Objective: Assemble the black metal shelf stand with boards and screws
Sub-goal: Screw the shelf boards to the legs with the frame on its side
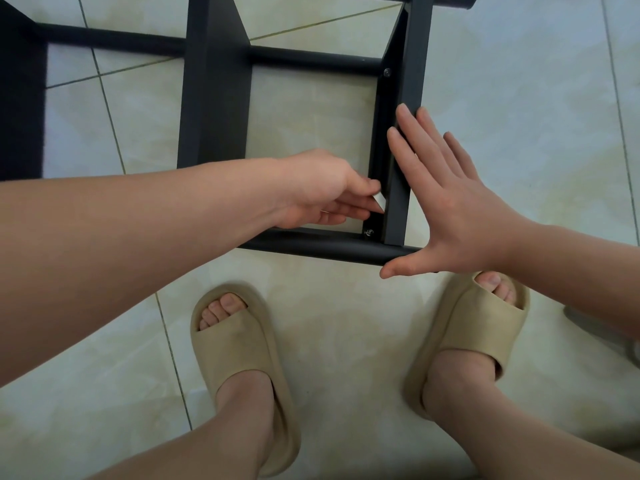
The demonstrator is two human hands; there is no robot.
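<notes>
The black metal shelf stand stands on the tiled floor below me, seen from above. My right hand lies flat with straight fingers against the outer side of the right upright bar, thumb under the near round crossbar. My left hand reaches inside the frame and pinches a small silvery tool or piece against the inner face of that upright. A screw head sits in the near corner just below, another screw in the far corner.
My two feet in beige slippers stand close to the near crossbar on pale tiles. A dark board or panel fills the far left. A grey object peeks in at the right edge.
</notes>
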